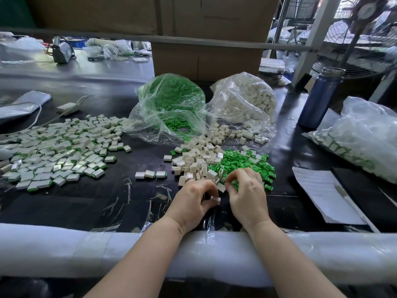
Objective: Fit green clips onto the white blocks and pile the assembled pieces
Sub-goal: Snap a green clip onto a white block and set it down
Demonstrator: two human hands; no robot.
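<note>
My left hand [194, 203] pinches a white block [215, 199] between thumb and fingers, low over the black table. My right hand [247, 196] has its fingers curled into the near edge of the loose green clips [242, 163]; whether it holds a clip is hidden by the fingers. A heap of loose white blocks [196, 159] lies just beyond both hands. Far left spreads a wide pile of assembled pieces [58, 147], white with green edges. Three more assembled pieces [150, 174] lie in a row left of the hands.
An open bag of green clips [171, 100] and a bag of white blocks [245, 97] stand behind the heaps. A blue bottle [318, 97], a bag of finished pieces [361, 138] and paper with a pen [322, 190] lie right. White foam padding [64, 250] lines the near edge.
</note>
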